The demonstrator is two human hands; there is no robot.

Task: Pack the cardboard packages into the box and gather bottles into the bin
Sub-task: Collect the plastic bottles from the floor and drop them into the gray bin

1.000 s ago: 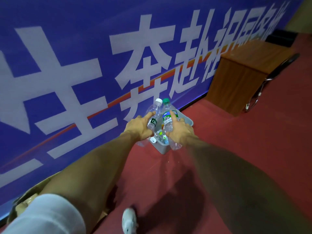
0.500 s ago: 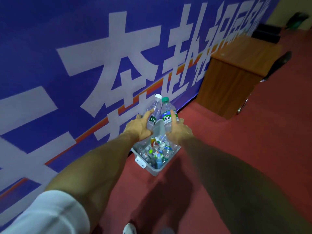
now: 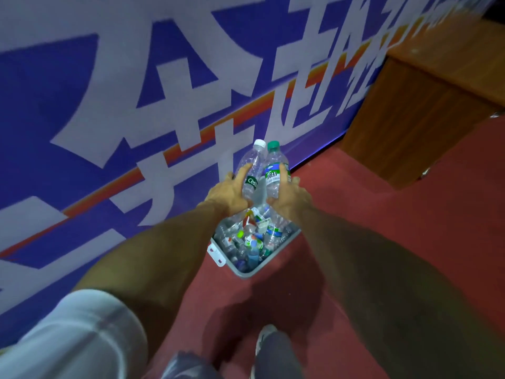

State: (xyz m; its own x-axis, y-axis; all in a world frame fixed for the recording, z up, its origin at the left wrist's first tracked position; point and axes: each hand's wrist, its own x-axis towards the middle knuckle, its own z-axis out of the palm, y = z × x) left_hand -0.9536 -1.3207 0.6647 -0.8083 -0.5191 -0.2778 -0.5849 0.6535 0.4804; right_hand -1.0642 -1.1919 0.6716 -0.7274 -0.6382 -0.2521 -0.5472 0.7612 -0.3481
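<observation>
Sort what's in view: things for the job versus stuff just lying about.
For the job: white-capped bottle held in the left hand; green-capped bottle held in the right hand; grey bin of bottles.
Lying about: wooden cabinet; blue banner.

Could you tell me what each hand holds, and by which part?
The left hand grips the white-capped bottle around its labelled middle; the right hand grips the green-capped bottle around its lower body.
</observation>
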